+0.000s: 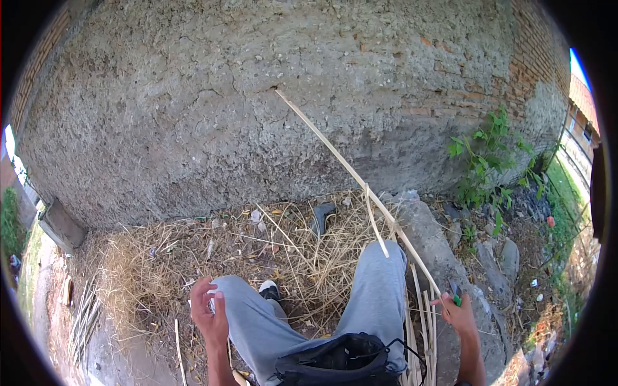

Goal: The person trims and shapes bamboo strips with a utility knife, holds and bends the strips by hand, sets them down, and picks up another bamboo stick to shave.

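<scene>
A long pale split stick (347, 166) slants from a hole in the rough wall down to my right hand (458, 311). The fingers of that hand are closed round a tool with a green part (457, 300), close against the stick's lower end. My left hand (208, 310) is raised beside my left knee, its fingers apart and slightly curled, with nothing in it. A shorter strip (375, 222) leans across the long stick near my right knee. More pale strips (425, 321) lie beside my right leg.
A cracked plastered wall (257, 141) stands ahead. Dry shavings (322, 257) cover the ground around a dark grey object (320, 219). Stone slabs (430, 238) and a green plant (483, 161) are at the right. Thin sticks (84, 321) lie at the left, and a black bag (347, 360) is at my waist.
</scene>
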The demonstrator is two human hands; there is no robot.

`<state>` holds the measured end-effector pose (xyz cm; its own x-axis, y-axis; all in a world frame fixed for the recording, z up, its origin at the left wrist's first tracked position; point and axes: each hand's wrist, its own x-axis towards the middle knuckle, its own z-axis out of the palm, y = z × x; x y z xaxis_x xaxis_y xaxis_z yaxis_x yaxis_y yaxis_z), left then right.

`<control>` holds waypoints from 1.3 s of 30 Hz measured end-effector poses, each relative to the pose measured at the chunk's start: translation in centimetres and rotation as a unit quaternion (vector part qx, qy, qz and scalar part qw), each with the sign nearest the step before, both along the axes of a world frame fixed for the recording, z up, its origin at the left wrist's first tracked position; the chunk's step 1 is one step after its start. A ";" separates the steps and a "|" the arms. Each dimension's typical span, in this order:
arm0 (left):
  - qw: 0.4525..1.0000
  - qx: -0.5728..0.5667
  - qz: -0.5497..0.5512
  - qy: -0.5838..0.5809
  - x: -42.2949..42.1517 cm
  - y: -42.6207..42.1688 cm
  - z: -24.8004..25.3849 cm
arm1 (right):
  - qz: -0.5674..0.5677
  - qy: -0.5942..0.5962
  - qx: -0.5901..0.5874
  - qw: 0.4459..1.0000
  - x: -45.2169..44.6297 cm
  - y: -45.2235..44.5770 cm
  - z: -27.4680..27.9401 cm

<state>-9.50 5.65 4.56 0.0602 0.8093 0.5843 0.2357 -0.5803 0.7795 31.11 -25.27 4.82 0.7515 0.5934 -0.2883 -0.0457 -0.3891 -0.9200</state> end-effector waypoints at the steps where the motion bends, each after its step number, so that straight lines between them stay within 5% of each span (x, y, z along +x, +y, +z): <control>1: 0.997 -0.025 -0.073 0.008 2.8 0.8 1.9 | 0.003 -0.002 0.001 1.000 -0.3 0.1 -0.2; 7: 0.889 -0.166 -0.419 -0.079 17.8 5.5 4.1 | 0.146 -0.034 -0.090 0.985 -2.3 0.9 2.1; 13: 0.844 -0.267 -0.463 -0.036 19.9 8.1 -0.5 | 0.096 -0.059 -0.108 0.988 -2.6 1.7 3.5; 15: 0.874 -0.272 -0.398 -0.061 19.5 8.4 -2.0 | 0.088 -0.062 -0.072 0.992 -1.9 1.8 3.2; 17: 0.941 -0.210 -0.255 0.076 18.3 9.9 -3.0 | 0.079 -0.092 -0.110 0.987 -2.1 2.5 3.9; 25: 0.948 -0.168 -0.025 0.269 16.5 13.3 -8.9 | 0.038 -0.135 -0.004 0.990 0.0 4.0 3.0; 29: 0.953 -0.230 0.005 0.196 16.9 14.3 -9.7 | -0.011 -0.276 -0.020 0.961 1.6 3.8 6.0; 31: 0.947 -0.196 0.032 0.251 17.1 14.1 -9.7 | -0.022 -0.312 -0.035 0.949 2.4 3.0 6.1; 36: 0.927 -0.129 0.106 0.337 16.2 11.7 -6.0 | -0.017 -0.581 -0.019 0.813 3.0 1.8 6.4; 39: 0.966 -0.002 0.116 0.233 14.3 11.1 -2.4 | -0.016 -0.630 0.054 0.775 2.6 3.1 7.4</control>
<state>4.81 16.79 2.17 0.1324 0.8351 0.5339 0.6844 -0.4666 0.5602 33.74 -22.12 12.21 0.4117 0.5379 0.7356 0.9065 -0.3244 -0.2702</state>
